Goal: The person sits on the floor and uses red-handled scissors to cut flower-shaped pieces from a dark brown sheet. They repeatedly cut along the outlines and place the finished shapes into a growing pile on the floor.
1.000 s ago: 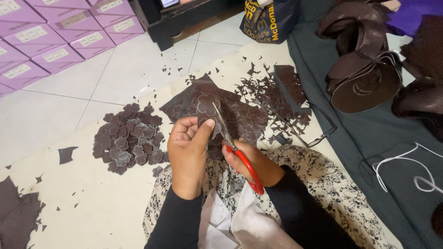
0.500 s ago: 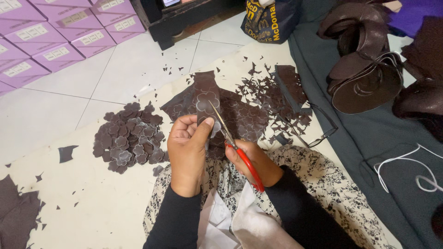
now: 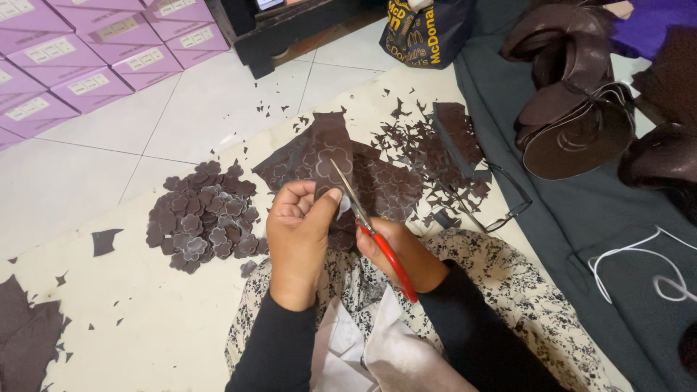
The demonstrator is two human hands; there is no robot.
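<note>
Head view, scissors (image 3: 367, 218) cutting brown sheet (image 3: 319, 156) edge

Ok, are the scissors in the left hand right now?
No, the red-handled scissors are in the right hand; the left hand holds the brown sheet marked with flower outlines.

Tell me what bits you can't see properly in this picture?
Head view:
- Brown sheet: lower part hidden behind the left hand.
- Scissors: handles covered by the right hand.
- Brown piece: cut off by the left edge.
- White cord: runs past the right edge.
</note>
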